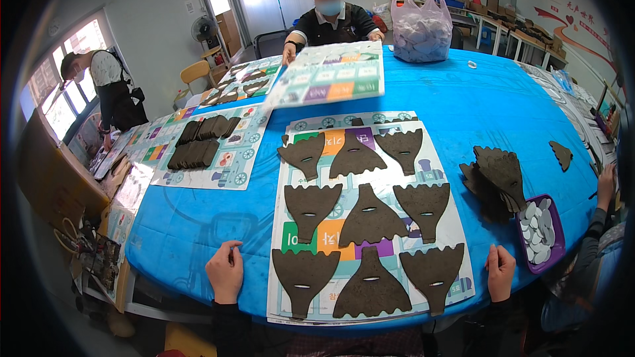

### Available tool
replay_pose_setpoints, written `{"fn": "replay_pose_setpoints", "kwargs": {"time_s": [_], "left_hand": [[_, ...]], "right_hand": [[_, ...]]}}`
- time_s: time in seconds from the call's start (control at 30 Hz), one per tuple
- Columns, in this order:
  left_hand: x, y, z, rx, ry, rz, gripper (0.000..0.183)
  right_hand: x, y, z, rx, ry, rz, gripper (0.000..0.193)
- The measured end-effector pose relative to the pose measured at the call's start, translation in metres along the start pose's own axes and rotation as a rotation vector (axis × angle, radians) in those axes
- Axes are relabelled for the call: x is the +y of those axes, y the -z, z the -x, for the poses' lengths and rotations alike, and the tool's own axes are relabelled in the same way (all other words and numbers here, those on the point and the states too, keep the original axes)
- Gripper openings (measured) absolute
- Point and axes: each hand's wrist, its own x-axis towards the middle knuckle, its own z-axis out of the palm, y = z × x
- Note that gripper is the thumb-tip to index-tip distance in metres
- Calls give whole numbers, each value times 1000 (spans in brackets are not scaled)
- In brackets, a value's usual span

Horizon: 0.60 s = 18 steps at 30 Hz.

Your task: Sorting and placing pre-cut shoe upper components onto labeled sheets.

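Before me lies a printed sheet (281, 225) with coloured blocks. It carries rows of dark brown, fan-shaped pieces (374, 217) with scalloped edges, each with a short slit; some slits look pale. My left hand (226, 272) rests on the blue tablecloth left of the sheet, fingers curled in, with nothing seen in them. To the right of the sheet is my right hand (501, 272), also closed and seemingly holding nothing. Beyond it a stack of the same fan pieces (497, 175) leans beside a purple basket (559, 244) of pale, flat oval pieces (537, 228).
Across the blue table (516, 106), a masked person (331, 20) holds up another printed sheet (334, 76). A pink bag of pale pieces (422, 30) stands nearby. Dark pieces (202, 140) lie stacked on a left sheet. One loose fragment (561, 156) and another person's arm (603, 188) are at right.
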Motion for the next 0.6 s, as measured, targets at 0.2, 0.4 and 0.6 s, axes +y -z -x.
{"fn": "replay_pose_setpoints", "kwargs": {"time_s": [0.2,0.4,0.6], "left_hand": [[1,0,0,-10,2,-6,12],[0,0,0,-2,-15,-11,12],[1,0,-1,-3,-15,-15,12]], "right_hand": [[-1,0,0,0,-14,-5,43],[-1,0,-1,-8,9,-2,43],[-2,0,-1,-4,1,-18,42]]}}
